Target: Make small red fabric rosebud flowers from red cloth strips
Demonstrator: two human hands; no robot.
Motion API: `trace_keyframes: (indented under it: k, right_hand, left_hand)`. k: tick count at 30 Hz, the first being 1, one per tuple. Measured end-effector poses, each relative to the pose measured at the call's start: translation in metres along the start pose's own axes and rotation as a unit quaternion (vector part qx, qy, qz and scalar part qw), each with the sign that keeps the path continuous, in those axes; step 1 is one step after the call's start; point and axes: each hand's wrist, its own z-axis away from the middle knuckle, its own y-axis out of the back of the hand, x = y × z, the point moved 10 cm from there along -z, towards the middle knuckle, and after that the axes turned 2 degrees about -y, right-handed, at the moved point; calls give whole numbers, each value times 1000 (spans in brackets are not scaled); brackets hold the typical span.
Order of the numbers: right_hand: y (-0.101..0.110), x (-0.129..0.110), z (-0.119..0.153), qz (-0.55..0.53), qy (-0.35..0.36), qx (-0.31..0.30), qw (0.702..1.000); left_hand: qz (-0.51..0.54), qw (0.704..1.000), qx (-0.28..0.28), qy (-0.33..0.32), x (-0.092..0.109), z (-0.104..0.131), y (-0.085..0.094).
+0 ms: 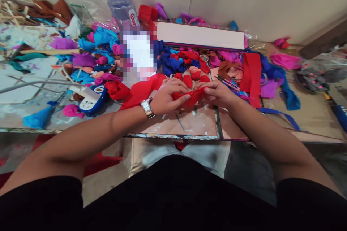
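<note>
Between my two hands a red crepe strip (189, 96) is stretched above the table's front part. My left hand (171, 94), below a metal wristwatch, is closed on the strip's left part, its thumb pointing right. Fingertips of my right hand (218, 93) pinch the strip's right end. A longer red length (143, 90) runs leftward under my left wrist. Small red and peach rolled pieces (194, 73) lie just behind the hands. Scissors (229, 82) rest beside my right hand, and a wide red band (251, 75) lies to their right.
A plastic bottle (121, 9) stands at the back, near a long pale box (200, 36). Blue and white power socket (93, 101) and its cable are at left. Colourful crumpled pieces cover much of the table (173, 126). A dark pincushion-like bundle (311, 77) sits at right.
</note>
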Motion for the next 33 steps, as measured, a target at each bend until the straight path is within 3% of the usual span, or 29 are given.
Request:
trace_keyframes:
  k: [5,18,24,33]
  right_hand:
    - [-4,-2,0,-14,0,-14,1000]
    - [5,8,1,-73,-25,29,997]
    - [10,-5,-4,-52,52,33,997]
    - [4,-15,-3,-42,76,37,996]
  left_hand:
    - [13,1000,5,-25,2,0,0]
    - [4,1000,7,-21,-3,1,-1]
    - [-4,1000,6,-19,-2,1,-1]
    - [-9,1000,-8,-5,0,0,-2]
